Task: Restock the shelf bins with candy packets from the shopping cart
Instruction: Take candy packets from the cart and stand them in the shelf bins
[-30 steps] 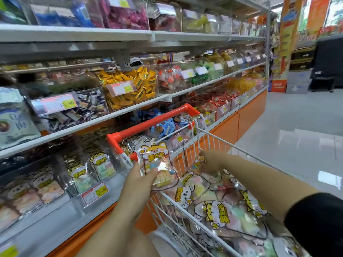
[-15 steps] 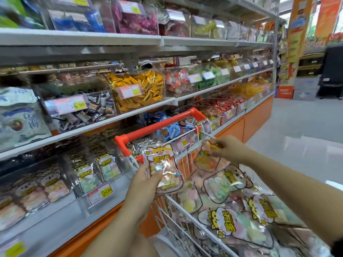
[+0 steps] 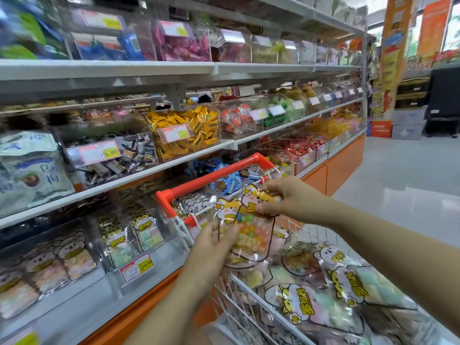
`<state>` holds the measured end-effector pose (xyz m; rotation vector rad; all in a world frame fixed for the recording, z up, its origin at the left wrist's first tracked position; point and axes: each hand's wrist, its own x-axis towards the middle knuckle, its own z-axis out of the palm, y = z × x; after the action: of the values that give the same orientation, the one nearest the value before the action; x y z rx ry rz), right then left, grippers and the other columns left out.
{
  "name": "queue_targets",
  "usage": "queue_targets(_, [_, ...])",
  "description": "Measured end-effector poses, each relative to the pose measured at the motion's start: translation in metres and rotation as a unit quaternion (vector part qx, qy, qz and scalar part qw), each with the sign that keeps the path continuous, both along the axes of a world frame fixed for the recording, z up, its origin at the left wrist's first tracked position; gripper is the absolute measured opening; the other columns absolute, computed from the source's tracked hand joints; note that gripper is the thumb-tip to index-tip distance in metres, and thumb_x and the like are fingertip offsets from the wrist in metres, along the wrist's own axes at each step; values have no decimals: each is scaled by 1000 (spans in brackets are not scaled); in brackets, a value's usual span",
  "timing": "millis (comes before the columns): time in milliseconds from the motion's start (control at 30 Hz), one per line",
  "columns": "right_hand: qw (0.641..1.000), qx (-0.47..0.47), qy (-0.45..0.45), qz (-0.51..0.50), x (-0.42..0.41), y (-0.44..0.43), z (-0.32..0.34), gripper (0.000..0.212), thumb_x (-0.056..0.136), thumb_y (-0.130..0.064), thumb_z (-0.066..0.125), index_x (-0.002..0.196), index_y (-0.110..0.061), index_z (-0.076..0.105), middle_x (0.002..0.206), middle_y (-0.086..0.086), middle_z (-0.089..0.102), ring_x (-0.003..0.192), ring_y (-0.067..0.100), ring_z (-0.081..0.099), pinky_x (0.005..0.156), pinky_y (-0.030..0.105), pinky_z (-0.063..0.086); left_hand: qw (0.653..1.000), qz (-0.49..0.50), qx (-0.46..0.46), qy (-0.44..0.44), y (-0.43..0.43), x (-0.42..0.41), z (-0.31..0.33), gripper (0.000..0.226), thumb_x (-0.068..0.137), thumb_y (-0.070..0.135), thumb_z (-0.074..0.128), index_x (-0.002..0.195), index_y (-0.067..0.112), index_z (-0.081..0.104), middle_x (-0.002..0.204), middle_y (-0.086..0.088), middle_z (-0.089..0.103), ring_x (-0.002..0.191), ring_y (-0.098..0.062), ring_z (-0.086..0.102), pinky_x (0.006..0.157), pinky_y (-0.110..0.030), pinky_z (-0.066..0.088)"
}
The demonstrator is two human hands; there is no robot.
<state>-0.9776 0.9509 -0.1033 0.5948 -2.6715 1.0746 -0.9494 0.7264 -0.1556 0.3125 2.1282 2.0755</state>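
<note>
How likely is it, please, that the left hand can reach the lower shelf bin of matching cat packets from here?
Probably yes: the left hand, holding a candy packet, is beside the cart's red handle, and the bin sits just left of it, nothing else between. The handle's corner may need skirting.

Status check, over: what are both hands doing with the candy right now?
Left hand holds a packet from below. Right hand pinches a second packet by its top, over the cart. Path to bin looks open.
</note>
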Motion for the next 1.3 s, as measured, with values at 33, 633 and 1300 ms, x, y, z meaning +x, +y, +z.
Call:
queue_targets(33, [1000, -6, -2, 7, -1, -4, -3, 33, 87, -41, 72, 105, -14, 70, 104, -5, 72, 97, -3, 64, 90, 27, 49, 999, -3, -29, 20, 0, 1, -1, 75, 73, 52, 76, 136, 22, 49, 116, 4, 73, 105, -14, 70, 102, -44, 51])
queue_targets(633, [869, 461, -178, -17, 3, 40, -95, 71, 61, -44, 74, 126, -21, 57, 101, 3, 67, 90, 26, 64, 76, 44, 60, 995, 94, -22, -9, -6, -13, -25, 38, 85, 43, 73, 118, 33, 57, 105, -1, 69, 89, -20, 62, 98, -51, 52])
queue_targets(1300, [952, -6, 305, 10, 28, -56, -7, 37, 89, 6, 58, 115, -16, 72, 108, -6, 72, 93, 8, 70, 81, 27, 57, 949, 114, 241, -170, -53, 13, 4, 33, 105, 22, 45, 125, 0, 59, 111, -26, 70, 101, -44, 69, 74, -54, 61])
